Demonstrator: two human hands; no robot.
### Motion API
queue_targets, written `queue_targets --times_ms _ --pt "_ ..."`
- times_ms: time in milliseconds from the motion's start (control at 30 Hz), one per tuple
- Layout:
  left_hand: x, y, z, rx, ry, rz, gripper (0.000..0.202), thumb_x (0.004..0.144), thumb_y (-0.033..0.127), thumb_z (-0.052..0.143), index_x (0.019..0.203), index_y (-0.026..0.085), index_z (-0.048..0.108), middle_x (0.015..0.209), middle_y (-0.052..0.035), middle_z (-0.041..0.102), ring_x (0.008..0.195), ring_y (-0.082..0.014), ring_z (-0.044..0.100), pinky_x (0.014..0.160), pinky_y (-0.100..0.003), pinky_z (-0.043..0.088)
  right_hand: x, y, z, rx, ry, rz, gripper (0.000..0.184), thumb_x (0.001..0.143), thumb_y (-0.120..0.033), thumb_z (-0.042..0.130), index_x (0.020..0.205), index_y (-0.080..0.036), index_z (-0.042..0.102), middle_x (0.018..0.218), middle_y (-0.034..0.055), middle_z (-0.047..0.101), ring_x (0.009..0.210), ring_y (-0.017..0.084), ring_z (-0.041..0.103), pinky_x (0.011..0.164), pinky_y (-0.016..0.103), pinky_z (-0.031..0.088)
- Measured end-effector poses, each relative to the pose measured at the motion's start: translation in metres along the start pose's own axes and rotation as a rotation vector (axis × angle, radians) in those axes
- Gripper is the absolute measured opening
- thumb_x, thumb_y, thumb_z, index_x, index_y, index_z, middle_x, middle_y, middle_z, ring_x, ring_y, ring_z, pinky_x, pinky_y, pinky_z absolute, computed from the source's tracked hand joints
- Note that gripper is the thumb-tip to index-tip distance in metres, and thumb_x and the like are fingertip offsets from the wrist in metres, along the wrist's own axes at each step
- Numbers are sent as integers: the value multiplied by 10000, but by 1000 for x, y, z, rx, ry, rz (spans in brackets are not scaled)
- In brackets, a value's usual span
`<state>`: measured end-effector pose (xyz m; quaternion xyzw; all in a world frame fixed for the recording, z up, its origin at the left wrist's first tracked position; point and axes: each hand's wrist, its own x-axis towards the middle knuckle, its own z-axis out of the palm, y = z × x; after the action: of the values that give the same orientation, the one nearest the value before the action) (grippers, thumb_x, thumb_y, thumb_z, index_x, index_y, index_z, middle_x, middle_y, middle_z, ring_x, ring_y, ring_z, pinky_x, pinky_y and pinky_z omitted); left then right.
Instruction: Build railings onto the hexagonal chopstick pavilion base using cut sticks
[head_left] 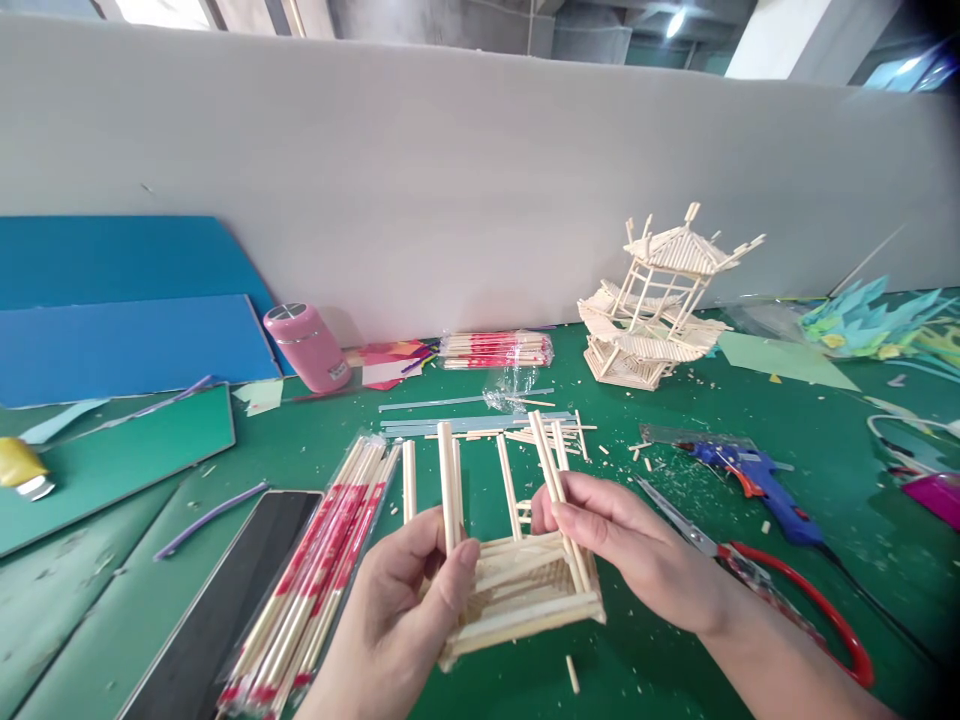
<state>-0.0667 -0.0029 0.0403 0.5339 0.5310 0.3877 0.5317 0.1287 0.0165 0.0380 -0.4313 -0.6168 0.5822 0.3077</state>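
Two half-closed hands [409, 598] [628, 535] pinch the stick frame [526, 620].

Stick frame [525, 620] matt wood, wrapper [511, 387] glossy plastic (crinkled)

No text, number or brand can be read with certainty. A small pale label [339, 370] stands low on the side of the pink, rounded cylindrical container with a silvery top [304, 345]; its dark marks are too tiny to make out. The long clear-plastic packet of pale wooden sticks [319, 570] bears red printed bands with lighter patches, and the similar clear packet of sticks beside the white partition [495, 350] shows red print too, both illegible.
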Motion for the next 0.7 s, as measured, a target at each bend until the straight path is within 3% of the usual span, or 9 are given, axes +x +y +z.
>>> queue_targets --times_ms 467,600,700 --pt "10 -7 -8 -17 -129 12 339 796 445 516 597 175 467 528 51 362 468 -83 327 397 -166 250 -1 -5 1 4 16 6 284 881 -446 389 814 -198 511 791 9 464 758 137 449 666 272 388" --pt "9 -7 -10 9 -111 -18 356 806 456 502 600 167 474 530 51 366 472 -78 337 401 -157 248 -4 -11 3 -63 29 46 287 898 -430 359 882 -197 526 865 24 501 813 153 479 707 289 406" --pt "9 -6 -10 7 -92 -52 371 807 475 490 602 165 484 524 50 374 465 -76 346 395 -154 252 -7 -5 5 -169 184 -8 231 891 -403 396 1021 -239 492 981 33 513 910 173 484 762 304 413"
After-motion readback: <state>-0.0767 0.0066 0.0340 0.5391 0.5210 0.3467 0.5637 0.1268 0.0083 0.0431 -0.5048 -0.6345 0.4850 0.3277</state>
